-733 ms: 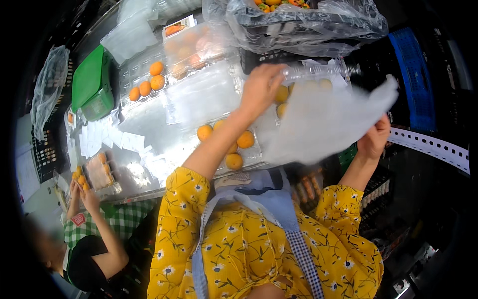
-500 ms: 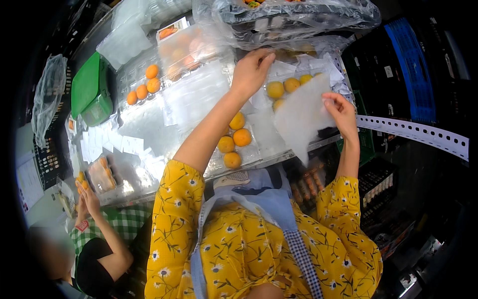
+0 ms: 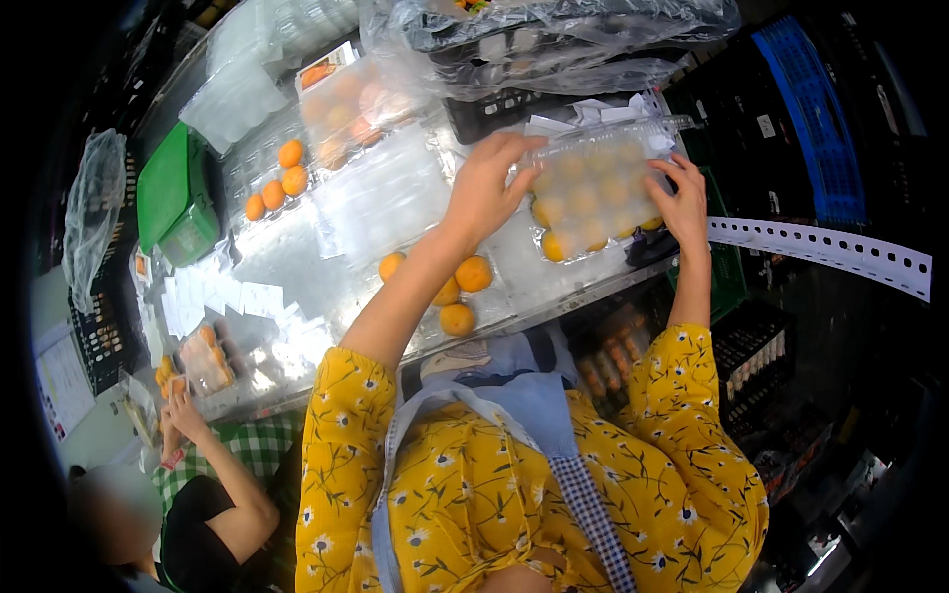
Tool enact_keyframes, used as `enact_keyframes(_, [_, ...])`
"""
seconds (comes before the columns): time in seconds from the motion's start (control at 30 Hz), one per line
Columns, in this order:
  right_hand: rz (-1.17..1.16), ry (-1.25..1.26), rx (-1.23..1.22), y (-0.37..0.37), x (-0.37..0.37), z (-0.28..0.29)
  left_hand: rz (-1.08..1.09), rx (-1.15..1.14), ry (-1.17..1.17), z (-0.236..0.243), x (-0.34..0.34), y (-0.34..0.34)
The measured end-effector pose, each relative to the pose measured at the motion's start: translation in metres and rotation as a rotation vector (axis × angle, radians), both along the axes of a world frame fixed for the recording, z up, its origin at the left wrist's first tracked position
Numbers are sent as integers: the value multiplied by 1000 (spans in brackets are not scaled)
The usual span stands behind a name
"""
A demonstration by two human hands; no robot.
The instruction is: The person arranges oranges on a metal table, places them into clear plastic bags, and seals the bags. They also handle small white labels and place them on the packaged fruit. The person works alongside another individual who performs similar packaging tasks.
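A clear plastic fruit tray (image 3: 550, 210) in front of me holds several round orange-yellow fruits (image 3: 553, 246). A white sheet (image 3: 593, 178) lies over them, beneath a clear lid (image 3: 633, 130). My left hand (image 3: 489, 188) grips the lid's left side, thumb and forefinger apart at its edge. At the right side, my right hand (image 3: 679, 205) has its fingers bent onto the lid's edge. Just left of this tray, partly behind my left forearm, several loose orange fruits (image 3: 457, 318) sit in another clear tray.
A plastic-covered crate (image 3: 563, 49) stands at the back. To the left are a green box (image 3: 176, 193), paper slips (image 3: 222, 295) and a tray with a few oranges (image 3: 294, 180). A co-worker's hands (image 3: 186, 415) handle fruit at lower left. A punched white strip (image 3: 820, 252) juts out right.
The white sheet, earlier hanging from my right hand, now lies flat over the fruit under the clear lid. My left hand has come down from the back to the lid's left edge.
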State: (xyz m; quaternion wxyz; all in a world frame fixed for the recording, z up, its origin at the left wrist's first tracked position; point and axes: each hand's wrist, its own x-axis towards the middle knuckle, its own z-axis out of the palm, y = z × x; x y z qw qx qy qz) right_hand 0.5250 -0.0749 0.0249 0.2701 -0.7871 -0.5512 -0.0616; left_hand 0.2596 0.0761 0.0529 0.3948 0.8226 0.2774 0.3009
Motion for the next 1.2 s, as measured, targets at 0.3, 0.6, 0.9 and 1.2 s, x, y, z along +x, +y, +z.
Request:
enact_keyframes(0.3, [-547, 1507, -129, -89, -70, -11, -201, 570, 215, -42, -17, -52])
enact_keyframes(0.6, [-587, 1551, 176, -68, -76, -52, -172, 626, 270, -46, -18, -60])
enact_keyframes(0.9, [-677, 1532, 183, -61, -73, -55, -158, 647, 293, -57, -20, -68])
enact_keyframes(1.2, [-611, 1683, 217, -75, -71, -52, -198, 685, 390, -69, -24, -75])
